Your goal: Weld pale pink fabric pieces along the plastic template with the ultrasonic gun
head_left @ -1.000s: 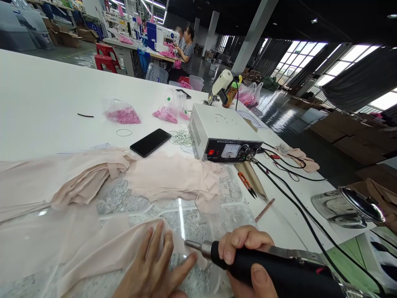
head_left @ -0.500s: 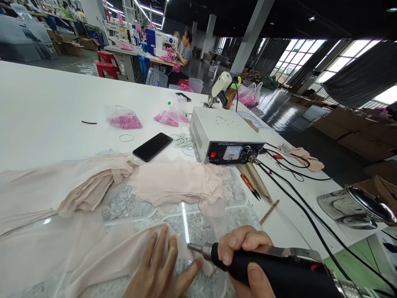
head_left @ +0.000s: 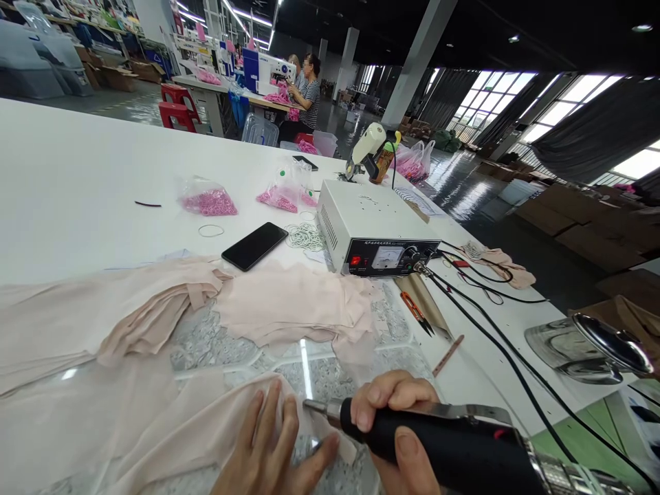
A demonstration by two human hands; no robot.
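Note:
My right hand [head_left: 394,430] grips a black handheld cutting tool [head_left: 443,447] whose metal tip [head_left: 315,407] points left, just above the edge of a pale pink fabric piece [head_left: 196,426]. My left hand [head_left: 276,450] lies flat on that fabric, fingers spread, right beside the tip. The fabric rests on a glass plate [head_left: 314,364] over a mottled grey surface. A black cable [head_left: 495,344] runs from the white control box [head_left: 374,230] toward the tool.
Stacks of pink fabric [head_left: 289,302] lie behind my hands. A black phone [head_left: 254,245], orange snips [head_left: 412,307], bags of pink parts [head_left: 209,201], white rings [head_left: 305,236] and a metal lid [head_left: 588,347] are on the white table [head_left: 77,172]. People sit at a sewing machine [head_left: 268,69] far back.
The tool and my right hand have shifted slightly left, bringing the tip closer over my left fingers. The view has tilted a little; the fabric stays in place.

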